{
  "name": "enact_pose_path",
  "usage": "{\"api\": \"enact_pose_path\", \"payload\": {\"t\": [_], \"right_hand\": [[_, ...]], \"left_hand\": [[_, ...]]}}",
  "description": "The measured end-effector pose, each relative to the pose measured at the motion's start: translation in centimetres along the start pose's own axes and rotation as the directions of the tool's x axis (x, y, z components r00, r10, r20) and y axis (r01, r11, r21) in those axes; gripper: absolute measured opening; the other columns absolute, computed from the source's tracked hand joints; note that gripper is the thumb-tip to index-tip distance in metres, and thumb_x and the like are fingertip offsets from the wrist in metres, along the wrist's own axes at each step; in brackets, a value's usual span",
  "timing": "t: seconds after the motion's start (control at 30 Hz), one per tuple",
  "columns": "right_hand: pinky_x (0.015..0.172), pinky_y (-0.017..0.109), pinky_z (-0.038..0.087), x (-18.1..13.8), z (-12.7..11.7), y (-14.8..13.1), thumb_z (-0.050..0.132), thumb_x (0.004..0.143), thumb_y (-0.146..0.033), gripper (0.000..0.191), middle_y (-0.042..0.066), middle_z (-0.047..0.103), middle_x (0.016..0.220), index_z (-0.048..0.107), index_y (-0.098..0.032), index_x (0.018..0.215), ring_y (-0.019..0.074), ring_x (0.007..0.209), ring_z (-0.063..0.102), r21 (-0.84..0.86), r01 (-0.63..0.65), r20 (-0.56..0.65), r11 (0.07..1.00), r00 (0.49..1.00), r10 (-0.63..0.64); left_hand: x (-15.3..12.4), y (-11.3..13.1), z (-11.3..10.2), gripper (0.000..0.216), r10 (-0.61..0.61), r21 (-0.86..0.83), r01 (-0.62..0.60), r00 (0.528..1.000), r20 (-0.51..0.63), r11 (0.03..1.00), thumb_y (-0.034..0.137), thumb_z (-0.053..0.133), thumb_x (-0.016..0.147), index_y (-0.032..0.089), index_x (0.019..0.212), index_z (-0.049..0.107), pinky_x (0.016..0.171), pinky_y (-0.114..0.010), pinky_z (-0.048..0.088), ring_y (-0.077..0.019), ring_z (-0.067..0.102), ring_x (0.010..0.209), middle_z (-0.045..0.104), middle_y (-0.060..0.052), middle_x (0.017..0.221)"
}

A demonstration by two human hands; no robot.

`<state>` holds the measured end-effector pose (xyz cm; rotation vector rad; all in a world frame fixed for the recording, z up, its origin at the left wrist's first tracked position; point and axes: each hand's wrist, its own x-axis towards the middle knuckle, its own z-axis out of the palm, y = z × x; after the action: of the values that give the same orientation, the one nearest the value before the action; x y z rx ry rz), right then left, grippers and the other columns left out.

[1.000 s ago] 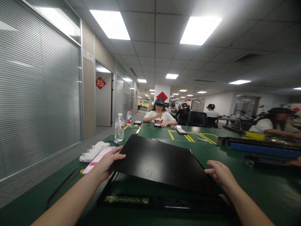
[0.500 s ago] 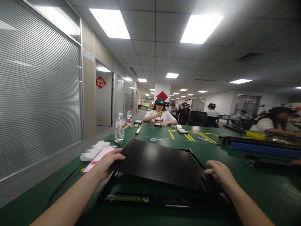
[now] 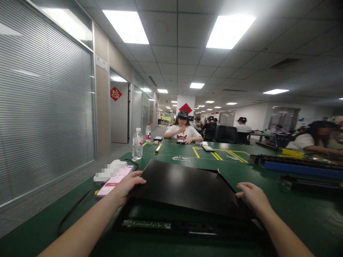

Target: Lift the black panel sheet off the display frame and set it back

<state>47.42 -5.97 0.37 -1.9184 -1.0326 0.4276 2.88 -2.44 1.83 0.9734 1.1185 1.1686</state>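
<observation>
A flat black panel (image 3: 184,185) lies slightly raised over a black frame with a green circuit strip (image 3: 146,224) along its near edge. My left hand (image 3: 125,185) grips the panel's left edge, fingers curled over its top. At the panel's right edge, my right hand (image 3: 252,196) holds on with fingers bent over the corner. Both forearms reach in from the bottom of the view.
A green table (image 3: 302,210) carries a pink phone (image 3: 114,180), a white packet (image 3: 109,170) and a water bottle (image 3: 137,144) at left. Black and blue trays (image 3: 297,167) sit at right. People sit at tables beyond. A glass wall with blinds runs along the left.
The black panel has come down, from tilted up at its near edge to almost flat over the frame. Both hands went down with it.
</observation>
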Motion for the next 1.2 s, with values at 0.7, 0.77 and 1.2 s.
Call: {"api": "enact_pose_path", "payload": {"t": [0.7,0.77,1.2], "right_hand": [[0.057,0.028,0.041,0.2,0.2,0.3,0.048,0.069,-0.037,0.031,0.004,0.071,0.07,0.064,-0.021,0.09,0.0198,0.067,0.064,-0.261,0.062,0.047,0.963,0.998,-0.051],[0.056,0.027,0.041,0.2,0.2,0.3,0.048,0.069,-0.037,0.032,0.004,0.071,0.071,0.065,-0.021,0.09,0.0198,0.066,0.064,-0.26,0.067,0.051,0.963,0.997,-0.056],[0.06,0.029,0.042,-0.6,0.1,-0.5,0.046,0.069,-0.037,0.032,0.004,0.071,0.071,0.065,-0.022,0.09,0.0207,0.069,0.063,-0.315,0.094,0.059,0.944,0.995,-0.079]], "left_hand": [[1.0,-1.0,-0.4,0.027,0.094,0.37,-0.042,0.988,-0.124,0.928,0.02,0.059,0.063,0.017,0.09,0.061,0.061,-0.029,0.049,-0.0221,0.066,0.074,0.07,-0.003,0.075],[1.1,-1.1,-0.5,0.029,0.125,0.414,-0.065,0.985,-0.12,0.908,0.022,0.059,0.062,0.017,0.09,0.061,0.062,-0.029,0.049,-0.0223,0.066,0.075,0.07,-0.003,0.075],[2.6,-2.1,-1.5,0.027,0.2,0.361,-0.149,0.974,-0.107,0.921,0.03,0.054,0.064,0.016,0.084,0.065,0.07,-0.031,0.05,-0.0243,0.065,0.084,0.072,-0.006,0.083]]}}
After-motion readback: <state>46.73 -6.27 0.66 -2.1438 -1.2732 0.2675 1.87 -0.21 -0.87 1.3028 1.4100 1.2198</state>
